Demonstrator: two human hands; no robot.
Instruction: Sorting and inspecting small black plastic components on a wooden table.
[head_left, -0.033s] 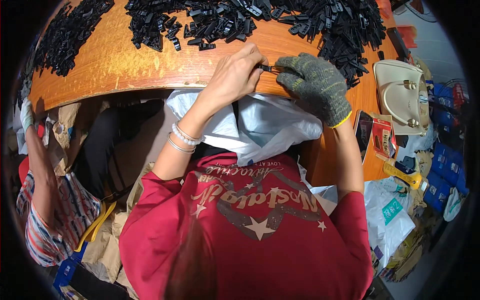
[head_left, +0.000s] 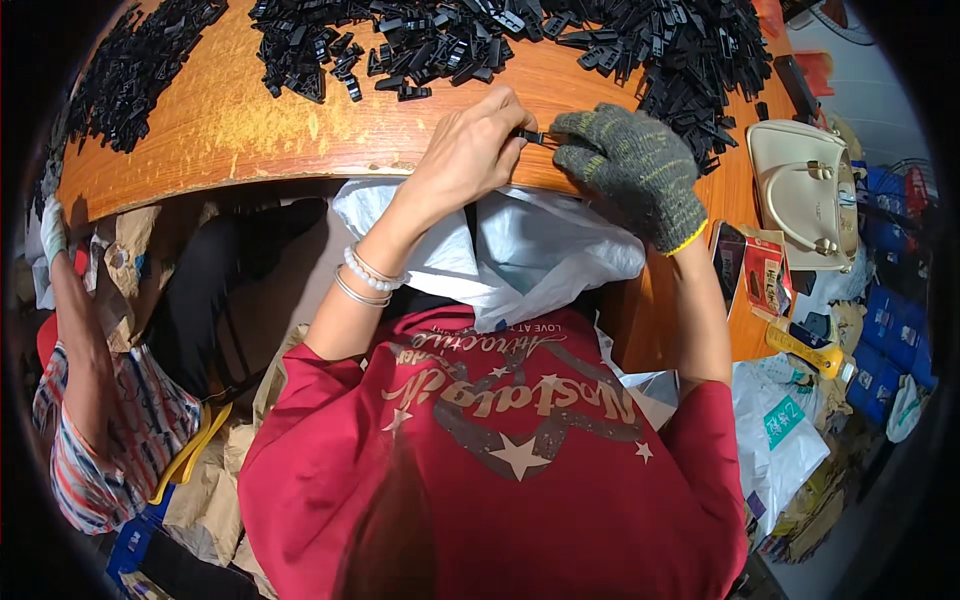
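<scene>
Orange wood forms the surface [head_left: 250, 120], whose near edge is bent into a curve by the lens. At that edge, a small black plastic piece [head_left: 530, 136] is pinched between the bare left hand [head_left: 470, 150] and the right hand [head_left: 635, 170], which is covered by a grey knitted glove with a yellow cuff. The fingers [head_left: 505, 135] of the left hand are closed together on one end of the piece; the gloved fingers [head_left: 570, 125] are closed on the other end. Bead and metal bracelets [head_left: 365, 280] are worn on the left wrist. A white plastic bag [head_left: 540, 250] is spread just under both hands, in the lap, above a red printed shirt [head_left: 520, 470]. Heaps of black plastic parts [head_left: 480, 40] are piled across the far side of the surface. A cream handbag [head_left: 805, 190] is set at the right. Another person in a striped shirt [head_left: 110, 440] is seen at the left.
</scene>
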